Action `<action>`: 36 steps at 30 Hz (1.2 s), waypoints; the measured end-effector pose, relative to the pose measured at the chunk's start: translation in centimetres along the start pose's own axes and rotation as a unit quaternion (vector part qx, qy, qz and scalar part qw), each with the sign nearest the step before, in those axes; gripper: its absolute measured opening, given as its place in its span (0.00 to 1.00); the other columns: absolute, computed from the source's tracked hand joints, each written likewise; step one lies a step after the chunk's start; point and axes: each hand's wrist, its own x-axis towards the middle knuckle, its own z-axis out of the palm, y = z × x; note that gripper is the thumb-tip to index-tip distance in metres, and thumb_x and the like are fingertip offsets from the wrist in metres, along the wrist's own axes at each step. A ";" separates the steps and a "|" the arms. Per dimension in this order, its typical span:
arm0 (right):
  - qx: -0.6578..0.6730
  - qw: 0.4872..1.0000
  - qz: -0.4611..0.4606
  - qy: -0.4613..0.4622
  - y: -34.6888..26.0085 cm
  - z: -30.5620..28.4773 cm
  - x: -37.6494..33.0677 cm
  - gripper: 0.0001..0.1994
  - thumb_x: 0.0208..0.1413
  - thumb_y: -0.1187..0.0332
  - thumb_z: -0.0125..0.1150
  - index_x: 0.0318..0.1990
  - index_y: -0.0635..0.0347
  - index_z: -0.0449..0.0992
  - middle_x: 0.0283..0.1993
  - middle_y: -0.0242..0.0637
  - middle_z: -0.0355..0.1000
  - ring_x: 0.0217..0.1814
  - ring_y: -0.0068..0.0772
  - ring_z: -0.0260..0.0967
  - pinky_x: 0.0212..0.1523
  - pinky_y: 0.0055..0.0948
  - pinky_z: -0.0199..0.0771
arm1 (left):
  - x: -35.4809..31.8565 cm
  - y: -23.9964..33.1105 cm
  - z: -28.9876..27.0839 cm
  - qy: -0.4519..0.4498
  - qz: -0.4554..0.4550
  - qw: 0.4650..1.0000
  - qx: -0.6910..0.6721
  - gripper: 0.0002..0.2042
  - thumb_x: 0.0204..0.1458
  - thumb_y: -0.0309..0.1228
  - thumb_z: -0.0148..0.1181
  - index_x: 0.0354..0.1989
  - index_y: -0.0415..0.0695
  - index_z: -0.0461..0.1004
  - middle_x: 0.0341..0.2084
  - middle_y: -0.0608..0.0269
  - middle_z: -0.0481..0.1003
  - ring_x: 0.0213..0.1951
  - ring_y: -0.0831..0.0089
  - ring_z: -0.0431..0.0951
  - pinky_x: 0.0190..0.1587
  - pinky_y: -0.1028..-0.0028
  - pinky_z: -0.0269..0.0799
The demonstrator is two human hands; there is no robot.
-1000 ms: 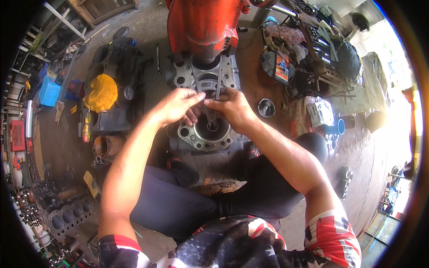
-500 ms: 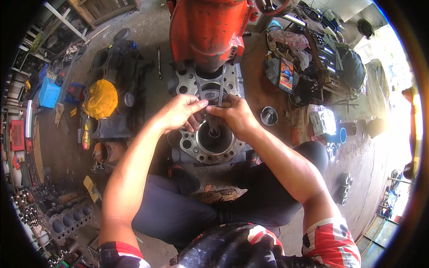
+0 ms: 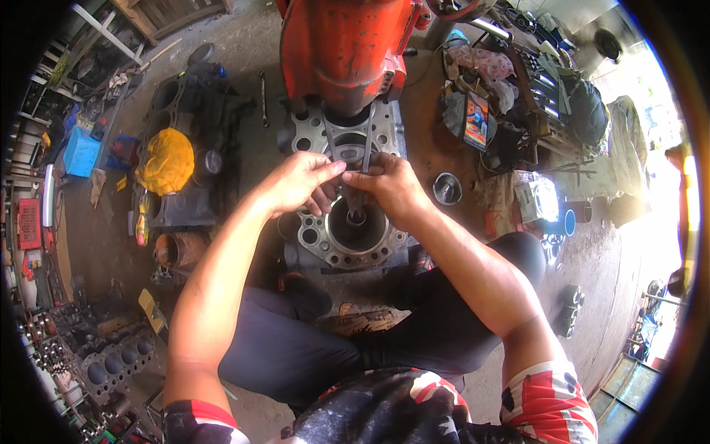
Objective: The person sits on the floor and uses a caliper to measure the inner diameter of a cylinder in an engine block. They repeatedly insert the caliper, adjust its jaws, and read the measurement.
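Both hands meet over the engine block at frame centre

Your left hand (image 3: 299, 181) and right hand (image 3: 388, 189) pinch a thin dark metal strip (image 3: 367, 152) between clenched fingers, just above the open cylinder bore (image 3: 355, 226) of the grey engine block (image 3: 318, 240), below the orange machine body (image 3: 344, 52); a yellow cloth (image 3: 166, 159) lies at left

Left hand (image 3: 296, 181) and right hand (image 3: 392, 189) pinching a small part above grey engine block (image 3: 347, 237), orange machine (image 3: 344, 48) behind

Single head-worn fisheye, looking steeply down, close over engine block (image 3: 347, 237), rim probably distorted
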 end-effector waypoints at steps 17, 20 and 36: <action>0.009 1.000 -0.003 0.007 0.1 0.0 0.2 0.23 0.53 0.73 0.73 0.50 0.79 0.70 0.39 0.47 0.80 0.34 0.27 0.76 0.31 0.26 0.76 | -0.1 0.1 0.1 -0.009 -0.002 1.000 -0.024 0.20 0.66 0.47 0.54 0.39 0.38 0.74 0.25 0.59 0.76 0.22 0.70 0.81 0.23 0.74 0.78; 0.000 1.000 0.006 0.011 -0.3 -0.1 0.0 0.19 0.54 0.73 0.72 0.48 0.75 0.71 0.40 0.44 0.79 0.37 0.29 0.78 0.35 0.27 0.80 | 0.0 0.2 0.0 -0.007 0.002 1.000 -0.022 0.20 0.67 0.47 0.54 0.39 0.38 0.74 0.25 0.59 0.76 0.22 0.70 0.81 0.23 0.74 0.78; -0.021 1.000 -0.004 -0.001 -0.5 -0.3 0.1 0.18 0.55 0.73 0.72 0.47 0.74 0.72 0.39 0.42 0.79 0.35 0.27 0.77 0.32 0.24 0.78 | -0.1 0.3 0.2 0.003 0.011 1.000 -0.008 0.21 0.67 0.45 0.55 0.42 0.33 0.73 0.28 0.54 0.76 0.24 0.68 0.82 0.24 0.73 0.80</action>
